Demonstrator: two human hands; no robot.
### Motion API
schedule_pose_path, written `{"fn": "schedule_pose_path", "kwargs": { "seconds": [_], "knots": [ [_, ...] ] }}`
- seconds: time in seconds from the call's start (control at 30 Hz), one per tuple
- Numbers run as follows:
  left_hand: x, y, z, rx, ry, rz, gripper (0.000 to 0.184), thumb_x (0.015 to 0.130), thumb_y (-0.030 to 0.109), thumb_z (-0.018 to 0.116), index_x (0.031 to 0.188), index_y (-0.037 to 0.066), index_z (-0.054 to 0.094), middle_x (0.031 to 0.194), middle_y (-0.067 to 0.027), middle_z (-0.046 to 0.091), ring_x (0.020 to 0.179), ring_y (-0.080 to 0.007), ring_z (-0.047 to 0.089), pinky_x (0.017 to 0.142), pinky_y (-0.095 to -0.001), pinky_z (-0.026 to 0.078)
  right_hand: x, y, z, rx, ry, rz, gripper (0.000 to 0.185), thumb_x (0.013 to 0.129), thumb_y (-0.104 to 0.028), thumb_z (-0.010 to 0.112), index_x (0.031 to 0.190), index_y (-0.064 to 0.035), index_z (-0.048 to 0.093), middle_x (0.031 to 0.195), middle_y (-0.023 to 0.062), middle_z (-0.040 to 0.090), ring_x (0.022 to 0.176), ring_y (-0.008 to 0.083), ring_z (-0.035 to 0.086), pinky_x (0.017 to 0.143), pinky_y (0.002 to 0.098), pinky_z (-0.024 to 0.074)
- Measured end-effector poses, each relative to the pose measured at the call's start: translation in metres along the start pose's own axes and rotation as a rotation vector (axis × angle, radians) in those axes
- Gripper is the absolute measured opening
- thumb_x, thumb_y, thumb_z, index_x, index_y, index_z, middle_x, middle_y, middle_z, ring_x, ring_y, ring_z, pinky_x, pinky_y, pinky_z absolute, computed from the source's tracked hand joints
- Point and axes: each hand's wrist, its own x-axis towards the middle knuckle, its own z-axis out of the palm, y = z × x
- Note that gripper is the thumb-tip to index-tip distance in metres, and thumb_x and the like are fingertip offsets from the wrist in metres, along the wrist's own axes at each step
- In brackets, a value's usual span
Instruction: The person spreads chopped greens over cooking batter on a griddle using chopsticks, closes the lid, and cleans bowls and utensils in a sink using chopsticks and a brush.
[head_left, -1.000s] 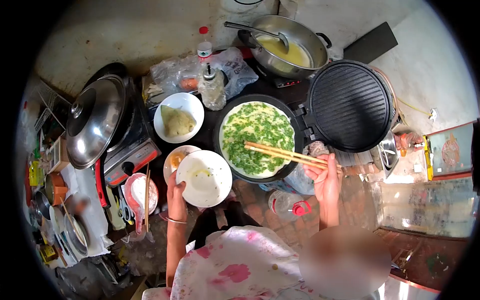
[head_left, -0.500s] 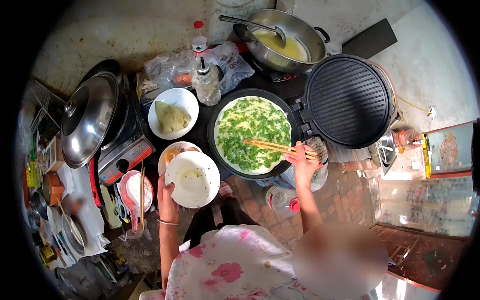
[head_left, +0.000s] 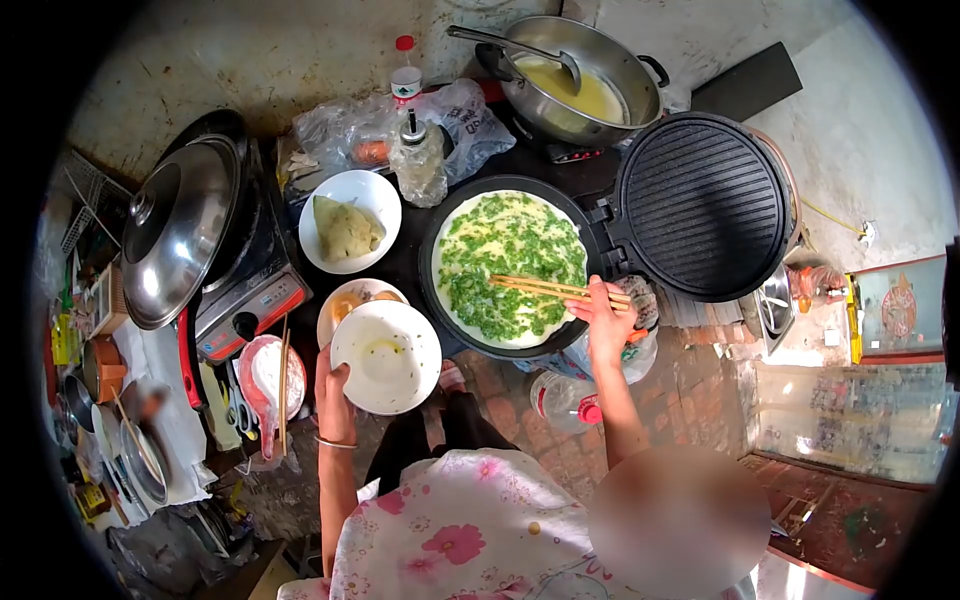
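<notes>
My left hand (head_left: pixel 336 395) grips the rim of a white bowl (head_left: pixel 392 365), which has a little yellow liquid and green bits inside. A pair of wooden chopsticks (head_left: pixel 560 290) is held in my right hand (head_left: pixel 606 315). Their tips touch the green chopped leaves on a pale round flatbread (head_left: pixel 510 265). This flatbread lies in an open black electric griddle (head_left: pixel 437 305). The griddle's ridged lid (head_left: pixel 700 205) is folded back to the right. Partly covered by the bowl is a plate (head_left: pixel 330 318) with brown, rounded food on it.
A white bowl with dough (head_left: pixel 345 235) stands left of the griddle. Behind are an oil bottle (head_left: pixel 413 155) and a steel pot with a ladle (head_left: pixel 530 105). At left are a lidded wok (head_left: pixel 185 230) on a stove and a pink flour scoop (head_left: pixel 262 385).
The chopsticks have shifted only very slightly over the green leaves. The bowl stays in my left hand at nearly the same spot. The whole view has moved a little.
</notes>
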Motion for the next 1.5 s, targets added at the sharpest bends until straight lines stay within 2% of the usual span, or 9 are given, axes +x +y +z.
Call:
{"fn": "schedule_pose_path", "kwargs": {
  "seconds": [0.5,0.7,0.87,0.93,1.2,1.27,1.33,1.43,1.5],
  "knots": [
    [0.004,0.001,0.003,-0.016,-0.002,-0.021,0.049,0.077,0.019,0.045,0.122,-0.001,0.038,0.116,-0.011,0.047,0.109,-0.0201,0.044,0.094,-0.0315,0.033,0.003,0.001,-0.005,0.033,0.013,0.032,0.025,0.082,-0.017,0.06,0.088,0.0065,0.052,0.071,0.0145,0.059,0.055,0.0226,0.063,0.046,0.026,0.0532],
    [0.014,-0.007,0.007,0.025,0.012,0.0,0.048,0.076,0.02,0.046,0.119,-0.001,0.042,0.114,-0.0105,0.049,0.106,-0.0194,0.045,0.093,-0.0298,0.033,-0.016,-0.036,-0.01,0.096,0.062,0.058,0.02,0.083,-0.015,0.058,0.084,0.0055,0.054,0.069,0.0124,0.059,0.052,0.0223,0.062,0.044,0.0263,0.053],
    [0.018,-0.003,0.025,0.042,0.008,-0.036,0.046,0.077,0.022,0.046,0.117,0.0,0.045,0.11,-0.0094,0.05,0.102,-0.0187,0.046,0.09,-0.0282,0.034,-0.058,-0.072,0.003,0.285,-0.127,0.024,0.02,0.084,-0.014,0.058,0.084,0.005,0.054,0.068,0.0099,0.058,0.049,0.0202,0.06,0.043,0.0263,0.0515],
    [0.017,0.001,0.031,0.004,-0.013,-0.05,0.045,0.077,0.021,0.047,0.116,-0.001,0.045,0.109,-0.009,0.05,0.1,-0.0181,0.047,0.089,-0.0272,0.035,-0.067,-0.069,0.011,0.022,-0.193,0.125,0.019,0.084,-0.014,0.058,0.081,0.004,0.054,0.068,0.0097,0.058,0.047,0.0188,0.059,0.042,0.025,0.0495],
    [0.023,-0.005,0.037,0.025,-0.073,-0.015,0.042,0.076,0.017,0.047,0.115,0.0,0.045,0.106,-0.0089,0.051,0.098,-0.0171,0.046,0.088,-0.0272,0.035,-0.063,-0.086,0.0,0.173,-0.248,0.084,0.019,0.086,-0.015,0.054,0.078,0.0024,0.054,0.062,0.0088,0.056,0.044,0.0172,0.056,0.04,0.0259,0.0454],
    [0.02,-0.005,0.036,0.021,-0.092,-0.014,0.042,0.076,0.017,0.047,0.114,0.0,0.046,0.107,-0.009,0.051,0.098,-0.0174,0.046,0.088,-0.0276,0.035,-0.056,-0.072,-0.01,-0.046,-0.246,0.095,0.018,0.086,-0.015,0.053,0.079,0.0018,0.054,0.063,0.0088,0.056,0.044,0.0183,0.056,0.04,0.0268,0.0459],
    [0.021,-0.006,0.036,0.081,-0.084,0.061,0.042,0.076,0.018,0.046,0.113,-0.001,0.046,0.108,-0.0096,0.052,0.099,-0.0179,0.047,0.089,-0.0283,0.035,-0.055,-0.076,-0.021,0.224,-0.176,0.129,0.018,0.086,-0.016,0.054,0.08,0.0008,0.054,0.066,0.0083,0.057,0.046,0.0189,0.057,0.041,0.0276,0.0466],
    [0.017,-0.001,0.04,-0.064,-0.036,-0.036,0.05,0.077,0.021,0.044,0.122,-0.001,0.041,0.116,-0.0116,0.049,0.108,-0.0208,0.046,0.091,-0.0308,0.037,-0.044,-0.116,-0.056,0.41,-0.081,0.058,0.021,0.087,-0.022,0.051,0.076,-0.0042,0.053,0.067,0.0049,0.054,0.052,0.0151,0.054,0.043,0.0256,0.0457],
    [0.019,0.005,0.031,-0.124,-0.07,-0.023,0.055,0.077,0.023,0.044,0.126,0.0,0.037,0.121,-0.0119,0.045,0.11,-0.0223,0.046,0.092,-0.0321,0.037,-0.018,-0.141,-0.124,0.495,-0.256,-0.134,0.022,0.09,-0.025,0.046,0.08,-0.0066,0.052,0.073,0.0003,0.051,0.06,0.0081,0.049,0.054,0.0195,0.0464]
  ]
}}
